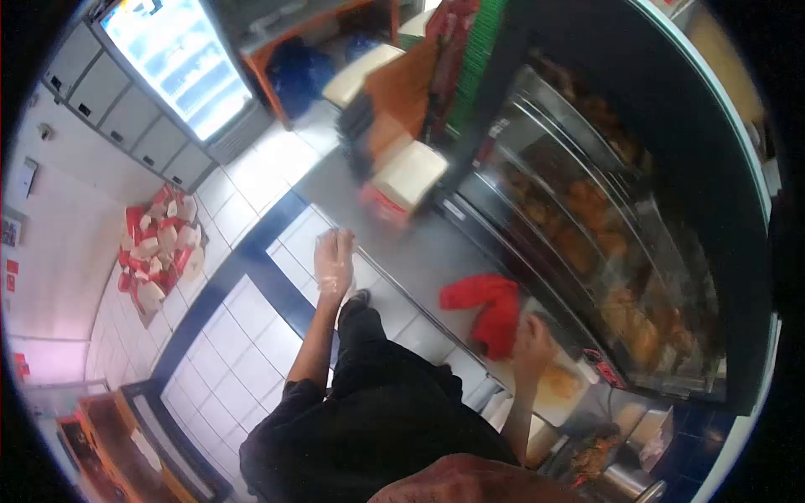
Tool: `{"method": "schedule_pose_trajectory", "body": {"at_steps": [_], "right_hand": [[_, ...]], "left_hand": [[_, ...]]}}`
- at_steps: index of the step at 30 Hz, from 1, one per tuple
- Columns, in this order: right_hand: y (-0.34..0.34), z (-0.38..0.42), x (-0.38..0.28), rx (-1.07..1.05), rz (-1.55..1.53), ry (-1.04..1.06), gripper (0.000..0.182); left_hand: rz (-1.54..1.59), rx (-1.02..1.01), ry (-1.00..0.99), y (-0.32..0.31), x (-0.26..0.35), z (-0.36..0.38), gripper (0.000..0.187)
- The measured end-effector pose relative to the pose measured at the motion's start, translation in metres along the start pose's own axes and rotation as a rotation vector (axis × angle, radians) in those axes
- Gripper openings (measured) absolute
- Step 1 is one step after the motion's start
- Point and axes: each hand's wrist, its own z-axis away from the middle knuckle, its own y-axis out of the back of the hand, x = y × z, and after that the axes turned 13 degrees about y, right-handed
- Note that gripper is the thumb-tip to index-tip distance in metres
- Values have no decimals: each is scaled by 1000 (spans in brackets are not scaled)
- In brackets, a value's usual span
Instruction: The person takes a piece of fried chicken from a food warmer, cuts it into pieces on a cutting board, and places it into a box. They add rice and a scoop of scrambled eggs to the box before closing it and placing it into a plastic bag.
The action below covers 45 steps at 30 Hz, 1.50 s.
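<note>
Out in front of my body, above the tiled floor, my left hand hangs with its fingers bent together; what it holds, if anything, is too small to tell. My right hand is beside a red cloth at the edge of the steel counter; blur hides how its fingers meet the cloth. A glass-fronted cabinet with browned food on its racks stands to the right of the counter. An open box with a red side lies at the counter's far end.
Red and white boxes are heaped at the left. A lit glass-door fridge stands beyond. Grey lockers line the wall. Metal containers with food are at lower right. A wooden shelf is at lower left.
</note>
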Motion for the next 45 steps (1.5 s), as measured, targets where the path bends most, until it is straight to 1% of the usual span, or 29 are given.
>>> {"method": "schedule_pose_trajectory", "body": {"at_steps": [1, 3, 5, 7, 9, 10, 11, 13, 14, 16, 19, 20, 22, 24, 25, 28, 30, 31, 32, 33, 34, 35, 36, 38, 39, 40, 42, 44, 45], "right_hand": [[-15, -37, -76, -33, -51, 67, 26], [-74, -88, -167, -51, -214, 248, 23], [-114, -140, -263, -86, -365, 406, 25], [-153, -189, -336, -57, -292, 660, 32], [-182, -240, -394, 97, -213, 783, 33], [-195, -264, -415, 151, -43, 752, 34], [-207, -287, -429, 198, 132, 710, 34], [-234, -325, -438, 155, 540, 501, 28], [-241, -335, -433, 168, 557, 476, 28], [-248, -349, -419, -254, 429, 309, 27], [-252, -350, -411, -184, 326, 295, 25], [-255, -354, -405, -212, 331, 276, 24], [-252, -356, -403, -152, 312, 247, 23], [-245, -359, -409, -90, 290, 233, 23], [-238, -356, -419, -26, 250, 268, 22], [-237, -357, -443, 169, 213, 486, 16], [-163, -338, -492, -210, 115, 402, 13], [-158, -322, -497, -68, -8, 437, 17], [-152, -303, -498, -43, -43, 524, 18], [-107, -275, -502, -247, -226, 503, 23], [-82, -250, -497, -345, -191, 545, 30], [-74, -219, -477, -202, -319, 643, 28], [-66, -192, -455, -218, -504, 636, 34], [-45, -132, -410, -228, -610, 577, 38], [-35, -93, -395, -180, -689, 384, 40], [-33, -52, -383, 6, -861, 256, 40], [-26, 32, -362, 138, -532, -83, 39], [-24, 99, -371, 293, -172, -470, 37], [-25, 129, -370, 320, -151, -498, 37]], "left_hand": [[-3, -10, -14, 1, -3, -29, 41], [358, -43, 36, -3, -10, -104, 42], [406, -51, -39, -8, -13, -163, 40], [153, 35, -313, -18, -23, -209, 35], [-4, 44, -513, -9, 6, -228, 31], [-40, 15, -573, -10, 15, -233, 33], [-73, -15, -633, -12, 24, -238, 38], [160, -242, -285, -28, 25, -252, 42], [167, -270, -300, -30, 27, -256, 42], [436, -408, 19, -29, 41, -264, 43], [342, -407, -8, -23, 55, -272, 28], [346, -453, -28, -23, 59, -272, 28], [641, -557, 27, -20, 62, -272, 44], [569, -554, -22, -31, 49, -280, 42], [491, -502, -52, -37, 34, -285, 40], [471, -590, -91, -47, 7, -306, 40], [448, -581, -118, -40, 4, -305, 40], [425, -557, -134, -30, 0, -300, 40], [386, -533, -160, -20, -5, -291, 40], [362, -503, -189, -3, -10, -283, 40], [321, -472, -227, 5, -12, -275, 40], [292, -439, -278, 11, -10, -269, 41], [274, -444, -336, 13, -8, -260, 41], [259, -505, -435, 18, -1, -235, 42], [269, -573, -465, 15, 5, -215, 42], [285, -713, -466, 10, 11, -191, 43], [309, -1080, -418, 7, 18, -128, 44], [217, -1583, -303, 9, 23, -48, 45], [-2, -1705, -452, 21, 40, 13, 52]]}}
